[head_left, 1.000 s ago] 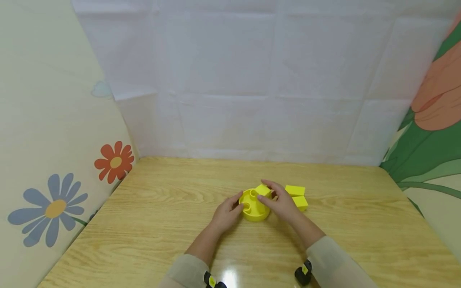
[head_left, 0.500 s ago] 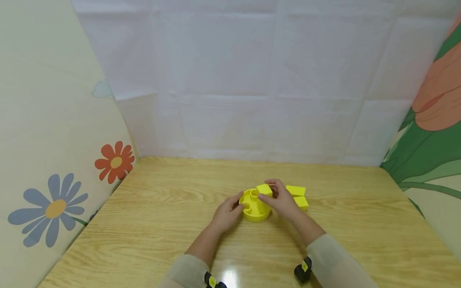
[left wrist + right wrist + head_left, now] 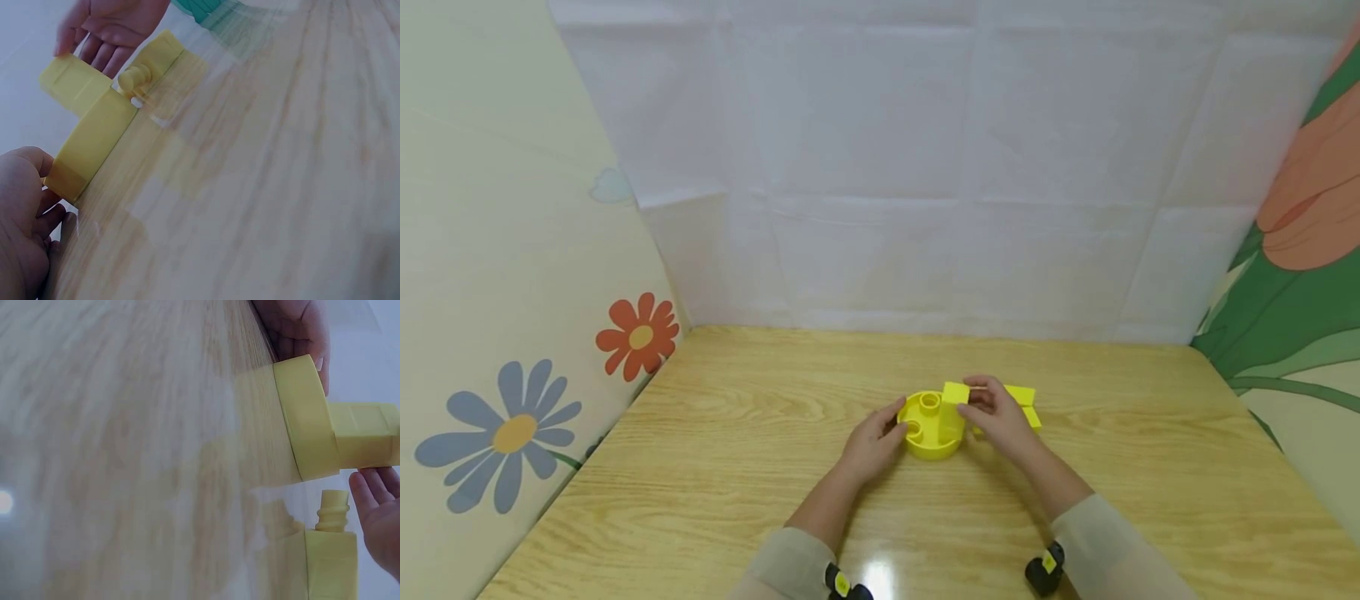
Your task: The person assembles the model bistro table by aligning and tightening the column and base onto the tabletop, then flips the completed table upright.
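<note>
A round yellow base (image 3: 932, 453) with a raised rim and ring-shaped sockets lies flat on the table. My left hand (image 3: 868, 450) grips its left rim, thumb inside and fingers outside. On the base's right part stands a yellow block (image 3: 955, 394); in the right wrist view this block (image 3: 359, 428) rises from the base's top. My right hand (image 3: 1006, 423) pinches it at its right side, thumb near and fingertips far. Whether its lower end sits in a socket is hidden. Beside the base lies another yellow block (image 3: 332, 562) with a threaded stub.
Two more yellow pieces, a far block (image 3: 1021, 395) and a near block (image 3: 1033, 417), lie just right of the right hand, partly covered by it. The wood-grain table (image 3: 737, 433) ends at a white cloth (image 3: 880, 250) behind; flower-patterned cloths hang at both sides.
The right hand has shifted slightly right, and its thumb has moved to the block's right side. The block has turned and now stands squarer, a little farther right. The left hand keeps its hold.
</note>
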`<act>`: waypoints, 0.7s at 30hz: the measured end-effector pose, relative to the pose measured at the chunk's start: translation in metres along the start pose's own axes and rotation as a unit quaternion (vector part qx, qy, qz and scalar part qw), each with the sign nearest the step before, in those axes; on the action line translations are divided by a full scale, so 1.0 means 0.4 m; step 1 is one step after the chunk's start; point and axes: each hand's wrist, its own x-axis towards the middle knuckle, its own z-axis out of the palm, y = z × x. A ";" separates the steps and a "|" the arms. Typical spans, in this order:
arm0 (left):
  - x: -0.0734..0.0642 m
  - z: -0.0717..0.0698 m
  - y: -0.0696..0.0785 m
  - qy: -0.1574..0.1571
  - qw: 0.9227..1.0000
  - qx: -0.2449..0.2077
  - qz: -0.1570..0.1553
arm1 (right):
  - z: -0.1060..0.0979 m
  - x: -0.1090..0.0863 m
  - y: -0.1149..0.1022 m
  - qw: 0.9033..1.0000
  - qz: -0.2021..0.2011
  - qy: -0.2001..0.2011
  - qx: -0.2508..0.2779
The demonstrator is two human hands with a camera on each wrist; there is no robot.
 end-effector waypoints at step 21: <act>-0.002 0.001 0.002 -0.002 1.000 -0.001 0.002 | -0.014 -0.014 0.000 0.998 0.017 -0.009 -0.062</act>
